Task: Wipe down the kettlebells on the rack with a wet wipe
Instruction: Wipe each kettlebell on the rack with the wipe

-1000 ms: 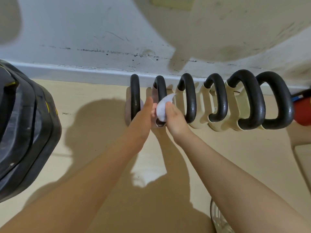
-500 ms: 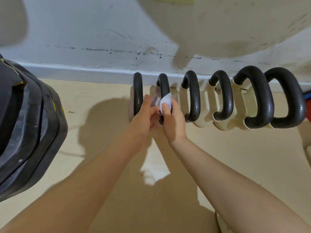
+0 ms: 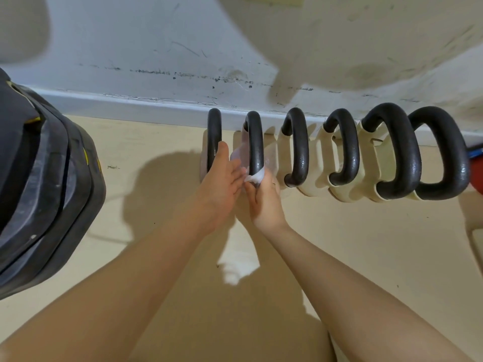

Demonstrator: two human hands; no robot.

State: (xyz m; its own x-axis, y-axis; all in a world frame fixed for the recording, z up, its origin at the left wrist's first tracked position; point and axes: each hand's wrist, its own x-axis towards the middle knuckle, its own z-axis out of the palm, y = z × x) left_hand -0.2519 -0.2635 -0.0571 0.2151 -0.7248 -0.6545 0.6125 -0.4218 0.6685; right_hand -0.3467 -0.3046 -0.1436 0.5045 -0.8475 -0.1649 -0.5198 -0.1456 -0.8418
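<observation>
While your right hand (image 3: 264,197) pinches the bunched white wet wipe (image 3: 254,177) between thumb and fingers, the wipe presses against the near, lower bend of the second kettlebell handle (image 3: 254,142) from the left. It sits at the top of your fist, touching the black metal where the handle curves down into the pale body.

Your left hand (image 3: 222,184) lies just beside it, fingers loosely spread and holding nothing; its fingertips (image 3: 239,176) touch the wipe's left edge, and the thumb rests against the first kettlebell handle (image 3: 214,139).

Six kettlebells stand in one row against the baseboard (image 3: 130,105), handles upright and side by side. The two on the left have pinkish bodies, mostly hidden behind your hands. The four on the right have cream bodies, and their handles (image 3: 392,152) grow thicker toward the right.

At your far left lies a stack of black weight plates (image 3: 47,192) with small yellow marks on them; if those marks are writing, it is too small and blurred to read. You can see no legible brand or label on the kettlebells either. At the right edge, something red and blue (image 3: 477,152) peeks out behind the last handle.
</observation>
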